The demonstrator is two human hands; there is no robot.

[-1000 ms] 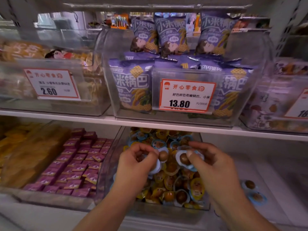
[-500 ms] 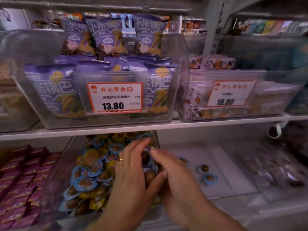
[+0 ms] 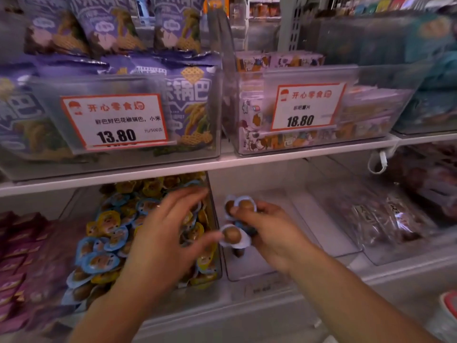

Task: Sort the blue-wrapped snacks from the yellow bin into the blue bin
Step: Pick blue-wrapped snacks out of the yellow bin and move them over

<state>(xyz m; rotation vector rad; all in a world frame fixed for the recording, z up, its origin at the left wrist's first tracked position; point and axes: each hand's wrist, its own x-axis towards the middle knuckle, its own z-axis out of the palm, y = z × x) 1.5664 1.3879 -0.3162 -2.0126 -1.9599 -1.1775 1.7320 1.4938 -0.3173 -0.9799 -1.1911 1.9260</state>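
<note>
— Blue-wrapped snacks [image 3: 243,206]?
— Several gripped in the right hand [image 3: 269,233], above the clear bin [image 3: 284,268] at three o'clock of the mixed bin [image 3: 212,243].
— Left hand [image 3: 160,243]?
— Blurred, fingers spread, holding nothing I can make out.

Purple snack bags [image 3: 188,105] sit behind a 13.80 price tag [image 3: 115,121] — magenta packets [image 3: 14,263] lower left.

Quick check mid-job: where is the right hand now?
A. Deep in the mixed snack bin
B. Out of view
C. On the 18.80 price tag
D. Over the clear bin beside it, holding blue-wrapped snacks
D: the right hand grips blue-wrapped snacks over the clear bin beside the mixed one.
</note>
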